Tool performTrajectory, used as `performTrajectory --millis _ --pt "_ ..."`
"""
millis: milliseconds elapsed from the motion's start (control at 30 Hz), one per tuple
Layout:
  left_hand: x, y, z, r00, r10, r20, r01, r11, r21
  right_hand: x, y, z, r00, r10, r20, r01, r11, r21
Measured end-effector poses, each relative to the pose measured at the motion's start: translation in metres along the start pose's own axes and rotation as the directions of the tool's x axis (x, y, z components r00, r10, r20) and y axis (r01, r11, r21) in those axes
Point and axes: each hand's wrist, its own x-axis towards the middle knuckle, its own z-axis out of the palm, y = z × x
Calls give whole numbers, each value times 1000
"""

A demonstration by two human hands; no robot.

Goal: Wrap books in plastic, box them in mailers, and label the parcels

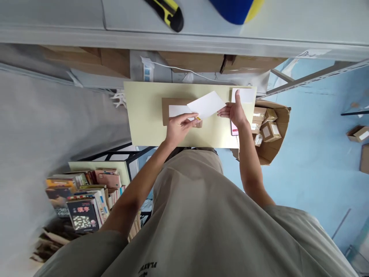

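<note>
My left hand (pixel 178 130) pinches the lower left corner of a white sheet of paper (pixel 206 104), holding it tilted above the table. A small yellow and red mark shows near my fingertips. My right hand (pixel 235 112) is open by the sheet's right corner, thumb raised and fingers stretched; whether they touch the paper I cannot tell. Beneath the sheet lies a brown cardboard box (pixel 165 111) with a white label (pixel 177 110) on top. A stack of white sheets (pixel 247 95) sits by my right hand. Partly behind my right wrist lies a phone (pixel 234 129) with a lit screen.
The pale yellow table (pixel 145 115) stands before me, under a grey shelf (pixel 184 38) bearing a yellow-black utility knife (pixel 170 13). At right, a large open carton (pixel 281 134) holds several small boxes. Stacked books (pixel 86 204) stand at lower left. A white cable (pixel 190 71) runs behind the table.
</note>
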Motion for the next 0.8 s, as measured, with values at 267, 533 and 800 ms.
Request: performTrajectory --millis 267,533,800 --pt "-42 -3 -69 998 -35 47 41 989 -140 -119 -30 84 959 -274 -74 270 961 -64" --pt "-47 -6 -146 961 -78 264 183 897 -402 -166 -71 152 898 -424 -116 385 886 -259" --pt "-47 -23 -199 966 43 255 103 840 -532 -176 -79 216 880 -456 -132 411 871 -270"
